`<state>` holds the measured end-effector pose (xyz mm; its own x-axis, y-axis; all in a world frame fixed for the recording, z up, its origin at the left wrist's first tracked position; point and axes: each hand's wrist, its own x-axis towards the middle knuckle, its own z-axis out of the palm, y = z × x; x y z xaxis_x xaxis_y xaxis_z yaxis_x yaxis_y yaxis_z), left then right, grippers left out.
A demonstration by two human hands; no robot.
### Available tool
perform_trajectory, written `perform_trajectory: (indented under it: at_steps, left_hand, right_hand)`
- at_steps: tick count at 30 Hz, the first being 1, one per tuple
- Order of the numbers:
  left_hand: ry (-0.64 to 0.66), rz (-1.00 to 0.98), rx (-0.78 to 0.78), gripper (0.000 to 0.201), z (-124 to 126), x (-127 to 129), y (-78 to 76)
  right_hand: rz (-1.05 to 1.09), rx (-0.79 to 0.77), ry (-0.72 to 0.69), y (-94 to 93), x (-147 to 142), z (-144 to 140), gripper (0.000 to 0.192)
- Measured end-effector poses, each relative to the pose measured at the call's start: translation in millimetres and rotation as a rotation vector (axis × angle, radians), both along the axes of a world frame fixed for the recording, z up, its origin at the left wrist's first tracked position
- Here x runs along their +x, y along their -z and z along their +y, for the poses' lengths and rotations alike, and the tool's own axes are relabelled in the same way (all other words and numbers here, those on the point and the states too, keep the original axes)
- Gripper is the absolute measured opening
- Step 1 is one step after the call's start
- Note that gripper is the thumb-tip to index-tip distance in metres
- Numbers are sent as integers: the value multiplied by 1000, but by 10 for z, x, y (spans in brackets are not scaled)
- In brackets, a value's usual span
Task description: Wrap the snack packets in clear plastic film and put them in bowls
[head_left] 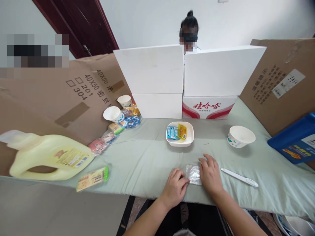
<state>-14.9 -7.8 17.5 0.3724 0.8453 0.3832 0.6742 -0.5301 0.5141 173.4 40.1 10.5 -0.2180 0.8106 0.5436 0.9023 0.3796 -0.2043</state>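
Observation:
A small clear plastic bag (194,174) lies on the cloth near the table's front edge, between my two hands. My left hand (175,185) rests at its left side with curled fingers, the thumb and index finger pinched at the bag's lower left corner. On the other side, my right hand (210,173) lies palm down with its fingers stretched out, the thumb side touching the bag's right edge. Just right of that hand is a slim white pen-like tool (240,177). Beyond the bag, a white tray (180,143) holds a blue packet (172,132) and a yellow packet (182,131).
A paper bowl (241,136) stands at right, near a blue bottle (294,141). At left are a yellow detergent jug (51,157), a green-edged packet (92,179), paper cups (113,114) and several packets. White boxes (157,72) wall the back; a person sits behind.

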Motion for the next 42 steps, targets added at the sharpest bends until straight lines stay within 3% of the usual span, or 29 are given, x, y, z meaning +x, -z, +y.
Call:
perform_trajectory:
  at_steps: [5,8,14,19,22,24,26,29,31,32,34,37,39,42]
  left_hand:
    - [2,-25,-5,18,-11,-14,21]
    - [-21,-58,14,23,-43,-31,50]
    - [-81,-100,78,22,-68,-94,109]
    - [-61,-101,121,18,-20,-104,129]
    - [-34,-79,140,17,-6,-104,134]
    - [-20,-71,148,17,-2,-110,142]
    - [-6,-69,156,16,2,-118,151]
    - [9,-65,157,17,9,-121,150]
    - [20,-60,145,17,16,-113,133]
    - [25,-59,139,17,19,-107,121]
    - [31,-61,134,17,24,-94,96]
    - [22,-70,143,18,21,-78,71]
    - [14,-70,151,19,13,-73,70]
    - [12,-72,164,18,5,-69,76]
  right_hand:
    - [-164,-99,-423,58,-84,-255,48]
    - [-235,-216,-420,125,-172,-310,68]
    - [-244,-379,-398,48,-180,-251,81]
    - [-212,-360,-368,-12,-150,-311,68]
    - [-136,-326,-410,30,-90,-317,39]
    - [-78,-301,-444,3,38,-236,25]
    - [-26,-221,-460,-134,267,-57,24]
    - [48,18,-311,-558,759,364,28]
    - [36,98,-29,-892,1102,681,26]
    - [-8,60,142,-1038,1256,831,29]
    - [-138,-188,383,-1234,1502,1098,38]
    - [-225,-465,396,-1267,1702,1401,30]
    - [-255,-628,337,-1180,1747,1548,21]
    - [-296,-800,274,-1058,1755,1693,25]
